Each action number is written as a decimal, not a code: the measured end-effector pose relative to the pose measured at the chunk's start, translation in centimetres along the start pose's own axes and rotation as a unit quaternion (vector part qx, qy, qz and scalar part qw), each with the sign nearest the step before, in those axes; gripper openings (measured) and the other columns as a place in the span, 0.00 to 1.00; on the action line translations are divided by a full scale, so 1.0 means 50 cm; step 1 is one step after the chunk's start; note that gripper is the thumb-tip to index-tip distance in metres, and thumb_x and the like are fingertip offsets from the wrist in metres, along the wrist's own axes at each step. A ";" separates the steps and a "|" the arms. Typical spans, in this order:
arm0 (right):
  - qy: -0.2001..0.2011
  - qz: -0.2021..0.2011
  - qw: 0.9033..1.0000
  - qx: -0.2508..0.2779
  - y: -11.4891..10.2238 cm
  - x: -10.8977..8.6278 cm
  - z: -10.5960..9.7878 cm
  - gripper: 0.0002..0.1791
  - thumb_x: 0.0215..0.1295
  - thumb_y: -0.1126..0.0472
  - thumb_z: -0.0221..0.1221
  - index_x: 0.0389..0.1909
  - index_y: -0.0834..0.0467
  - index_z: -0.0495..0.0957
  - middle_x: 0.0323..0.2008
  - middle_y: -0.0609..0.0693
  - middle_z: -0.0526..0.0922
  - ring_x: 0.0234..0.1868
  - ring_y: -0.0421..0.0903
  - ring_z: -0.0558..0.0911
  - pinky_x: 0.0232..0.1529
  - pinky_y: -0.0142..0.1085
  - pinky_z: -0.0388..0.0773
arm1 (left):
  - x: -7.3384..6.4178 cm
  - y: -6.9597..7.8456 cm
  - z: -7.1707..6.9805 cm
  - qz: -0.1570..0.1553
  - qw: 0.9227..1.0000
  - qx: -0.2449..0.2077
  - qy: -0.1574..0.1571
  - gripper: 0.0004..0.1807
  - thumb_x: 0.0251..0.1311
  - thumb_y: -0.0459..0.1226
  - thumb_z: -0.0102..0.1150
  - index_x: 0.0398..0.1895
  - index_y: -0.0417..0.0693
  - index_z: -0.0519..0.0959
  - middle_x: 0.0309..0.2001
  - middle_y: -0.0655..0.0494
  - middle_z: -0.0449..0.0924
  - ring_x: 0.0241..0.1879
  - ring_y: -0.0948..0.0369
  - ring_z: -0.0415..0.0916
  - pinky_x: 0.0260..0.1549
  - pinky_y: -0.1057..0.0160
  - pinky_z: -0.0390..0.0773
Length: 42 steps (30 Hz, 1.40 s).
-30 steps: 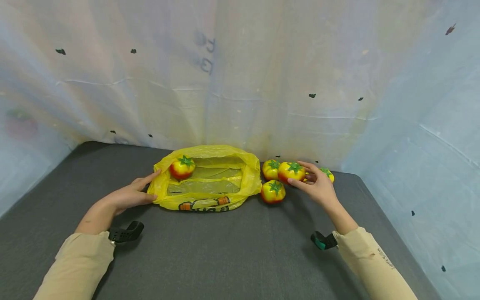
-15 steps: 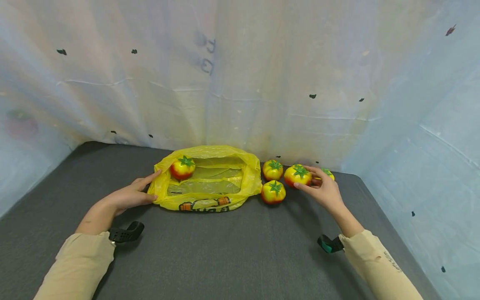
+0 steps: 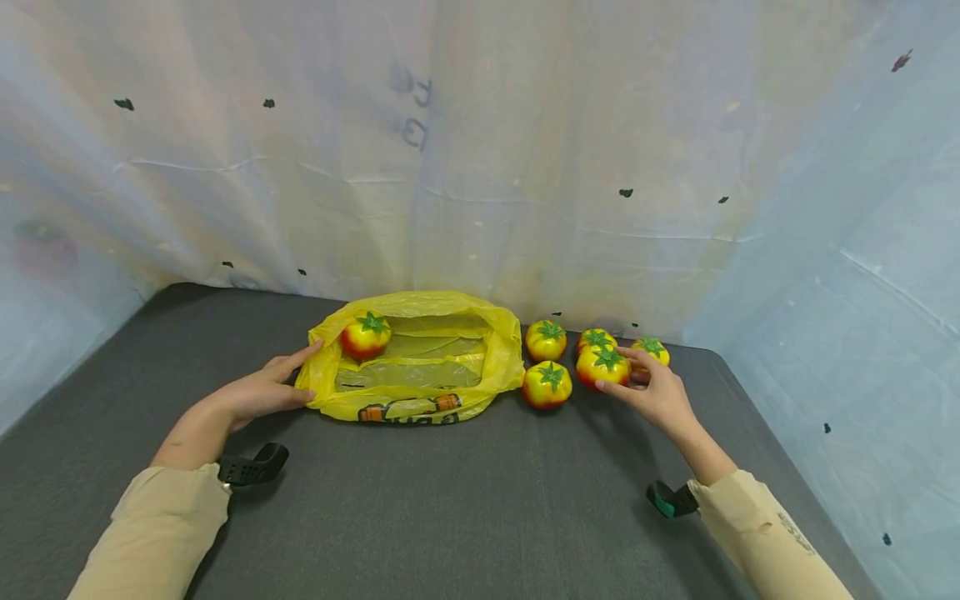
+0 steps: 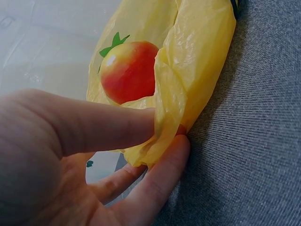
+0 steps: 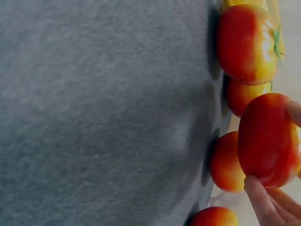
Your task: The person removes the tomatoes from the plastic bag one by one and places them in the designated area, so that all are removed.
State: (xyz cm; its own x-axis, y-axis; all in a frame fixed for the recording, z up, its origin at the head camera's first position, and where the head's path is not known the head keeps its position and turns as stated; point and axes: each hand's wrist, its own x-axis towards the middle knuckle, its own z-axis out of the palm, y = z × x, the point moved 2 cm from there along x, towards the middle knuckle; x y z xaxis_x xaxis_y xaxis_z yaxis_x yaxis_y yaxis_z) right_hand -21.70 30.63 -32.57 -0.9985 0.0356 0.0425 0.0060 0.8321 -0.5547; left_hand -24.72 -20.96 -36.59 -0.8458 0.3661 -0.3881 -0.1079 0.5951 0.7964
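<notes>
A yellow plastic bag (image 3: 501, 354) lies with its mouth spread wide on the grey table. My left hand (image 3: 258, 392) pinches the bag's left rim; in the left wrist view the thumb is on the inner side and fingers are behind the film. One red-and-yellow tomato (image 3: 365, 337) with a green leafy top sits inside the bag at its left end. Right of the bag, my right hand (image 3: 655, 393) grips another tomato (image 5: 267, 141) between thumb and fingers. In the right wrist view this tomato stands away from the grey surface.
Two tomatoes stand by the bag's right end, a front one (image 3: 547, 386) and a back one (image 3: 546, 341). Another tomato (image 3: 597, 337) is partly hidden behind the held one, and one more tomato (image 3: 652, 348) is farther right. A pale plastic sheet (image 3: 480, 183) rises behind the table.
My right hand has carried its tomato to the right and toward me, uncovering the tomatoes behind it. The left hand and bag have stayed in place.
</notes>
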 end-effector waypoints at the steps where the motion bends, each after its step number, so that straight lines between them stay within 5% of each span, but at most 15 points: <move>1: -0.001 0.000 1.000 -0.004 0.003 -0.001 0.001 0.42 0.58 0.39 0.63 0.69 0.55 0.64 0.66 0.64 0.66 0.61 0.63 0.73 0.56 0.56 0.73 | 0.000 0.000 0.000 0.000 1.000 0.000 0.000 0.49 0.66 0.38 0.54 0.76 0.52 0.29 0.69 0.24 0.24 0.67 0.26 0.29 0.61 0.29 0.48; 42: -0.031 0.028 0.999 0.032 0.041 -0.023 0.038 0.45 0.58 0.41 0.64 0.70 0.59 0.59 0.65 0.68 0.65 0.62 0.65 0.71 0.57 0.56 0.72 | -0.001 0.002 0.002 0.002 1.000 0.006 0.005 0.49 0.66 0.38 0.54 0.76 0.50 0.29 0.69 0.23 0.25 0.67 0.26 0.30 0.62 0.30 0.49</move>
State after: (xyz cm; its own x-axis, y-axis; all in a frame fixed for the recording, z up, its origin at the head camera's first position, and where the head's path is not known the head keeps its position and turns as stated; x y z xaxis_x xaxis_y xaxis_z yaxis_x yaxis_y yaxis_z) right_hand -20.65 31.26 -35.34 -0.9981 0.0455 -0.0414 0.0613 0.7926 -0.6067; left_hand -24.64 -20.83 -36.55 -0.8510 0.3613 -0.3812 -0.0988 0.6026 0.7919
